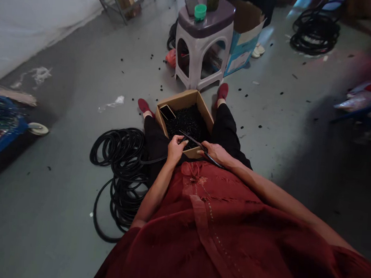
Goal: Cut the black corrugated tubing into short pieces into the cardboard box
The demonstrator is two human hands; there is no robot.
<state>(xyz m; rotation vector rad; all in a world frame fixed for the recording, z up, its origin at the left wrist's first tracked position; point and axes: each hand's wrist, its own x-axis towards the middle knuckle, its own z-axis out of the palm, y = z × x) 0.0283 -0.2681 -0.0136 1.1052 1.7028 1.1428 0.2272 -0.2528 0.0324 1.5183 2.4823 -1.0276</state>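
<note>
My left hand is closed, its fingertips pinched on the black tubing that runs across my left thigh from a coil on the floor. In my right hand is a pair of scissors, its blades pointing left toward my left fingertips. How far apart the blades stand is too small to tell. Both hands are over the near edge of an open cardboard box between my legs. Many small black pieces fill its bottom. A phone-like dark rectangle with a light rim leans in its far left corner.
Coils of black tubing lie left of my legs. Beyond the box stands a plastic stool with a green lid on it. A blue carton and another person's shoe are behind. A blue-framed cart stands left.
</note>
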